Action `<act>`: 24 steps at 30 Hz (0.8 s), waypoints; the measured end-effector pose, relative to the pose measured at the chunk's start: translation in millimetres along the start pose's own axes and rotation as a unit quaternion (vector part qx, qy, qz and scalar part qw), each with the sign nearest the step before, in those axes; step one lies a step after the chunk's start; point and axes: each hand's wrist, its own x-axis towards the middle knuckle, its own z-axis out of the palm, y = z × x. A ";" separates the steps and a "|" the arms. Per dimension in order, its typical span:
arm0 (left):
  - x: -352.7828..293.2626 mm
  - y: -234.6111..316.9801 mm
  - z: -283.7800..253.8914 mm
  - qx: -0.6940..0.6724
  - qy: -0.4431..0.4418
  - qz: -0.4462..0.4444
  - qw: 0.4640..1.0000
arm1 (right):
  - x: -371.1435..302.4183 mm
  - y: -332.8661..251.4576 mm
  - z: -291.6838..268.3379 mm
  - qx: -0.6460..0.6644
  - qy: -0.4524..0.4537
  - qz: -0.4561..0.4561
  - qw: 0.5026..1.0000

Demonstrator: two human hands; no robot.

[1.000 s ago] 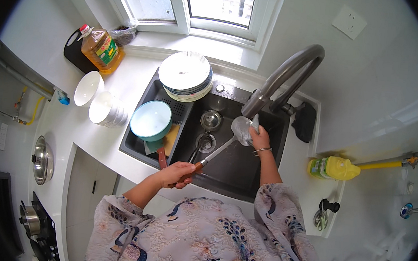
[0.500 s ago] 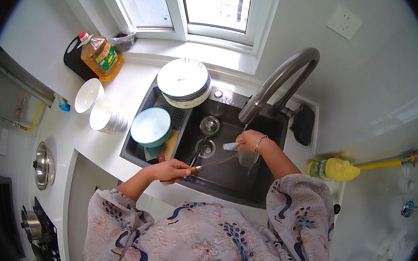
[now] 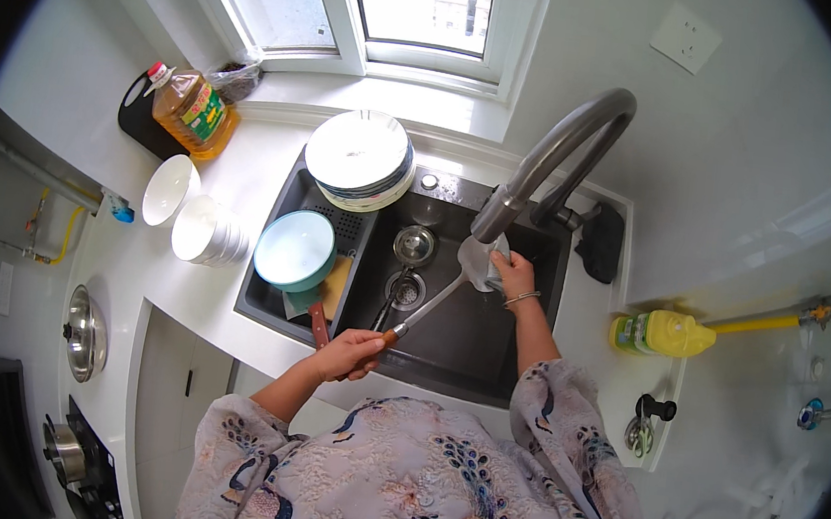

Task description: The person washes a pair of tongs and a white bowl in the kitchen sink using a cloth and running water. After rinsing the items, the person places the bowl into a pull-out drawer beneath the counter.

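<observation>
My left hand (image 3: 348,355) is closed round the wooden handle of a metal spatula (image 3: 439,302), at the near edge of the dark sink (image 3: 516,354). The spatula slants up to the right, its broad pale head below the spout of the faucet (image 3: 511,204). My right hand (image 3: 516,275) presses a grey scrubbing cloth (image 3: 499,254) against that head; the fingers partly hide the cloth. Lower in the basin, left of the spatula, lies a round metal ladle (image 3: 415,246) with a dark handle, beside the drain (image 3: 405,291).
In the sink's left part are a light blue bowl (image 3: 294,251) and a brown-handled knife (image 3: 318,324). Plates (image 3: 359,149) are stacked behind it. White bowls (image 3: 200,231) and an oil bottle (image 3: 194,116) stand left; a yellow bottle (image 3: 663,333) and scissors (image 3: 641,433) are right.
The spatula's head has come up and left, turning its broad face into view. My right hand has shifted slightly right with the cloth. Scissors now show beside my right sleeve.
</observation>
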 end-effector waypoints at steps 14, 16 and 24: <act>15.0 -20.3 30.5 -0.071 0.022 0.041 0.996 | -32.5 16.7 91.3 0.453 0.174 0.154 0.860; 13.6 -18.1 27.6 -0.078 0.017 0.020 0.997 | -23.4 20.5 87.1 0.393 0.235 0.164 0.874; -14.5 -15.8 10.0 -0.179 -0.026 -0.045 0.982 | -13.4 16.7 23.3 -0.001 0.174 -0.028 0.984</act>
